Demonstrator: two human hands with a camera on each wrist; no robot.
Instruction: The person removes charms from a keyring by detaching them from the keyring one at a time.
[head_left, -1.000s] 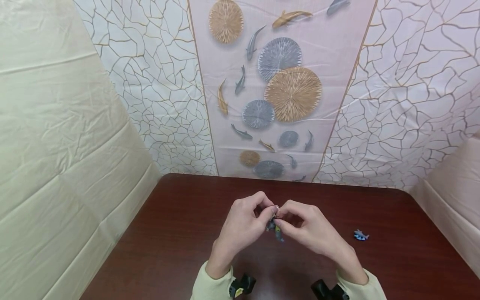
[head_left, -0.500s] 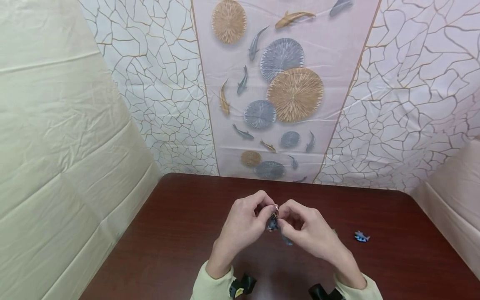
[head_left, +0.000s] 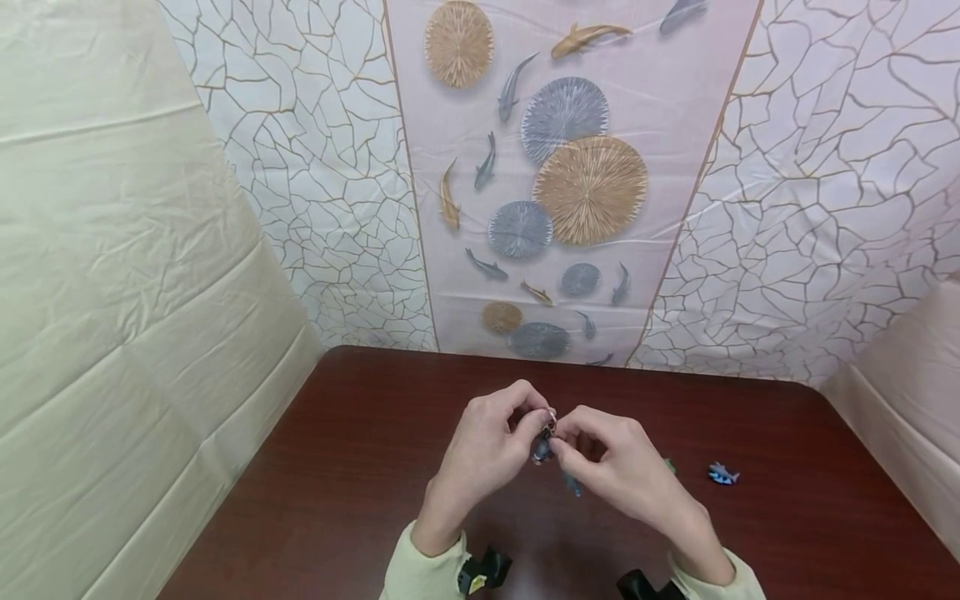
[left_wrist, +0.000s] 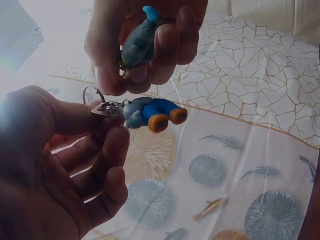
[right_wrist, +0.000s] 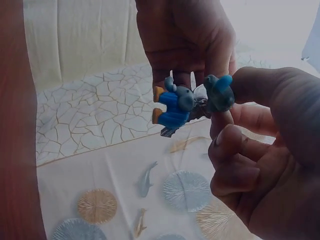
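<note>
Dark reddish-brown wooden table (head_left: 360, 483), a small blue-and-white toy figure (head_left: 722, 473) lying near its right edge

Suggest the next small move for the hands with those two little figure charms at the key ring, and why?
Probably ease the right hand closer, bringing its teal figure charm to the silver key ring. The left hand pinches that ring, from which the blue figure charm with orange feet hangs by a short chain. The teal charm sits just apart; whether it is linked is unclear.

Two hands, two small charms
The left hand (left_wrist: 55, 165) pinches a key ring (left_wrist: 92, 95) bearing a blue figure (left_wrist: 150, 111); the right hand (left_wrist: 145, 40) grips a grey-blue figure (left_wrist: 137, 45) just above.
</note>
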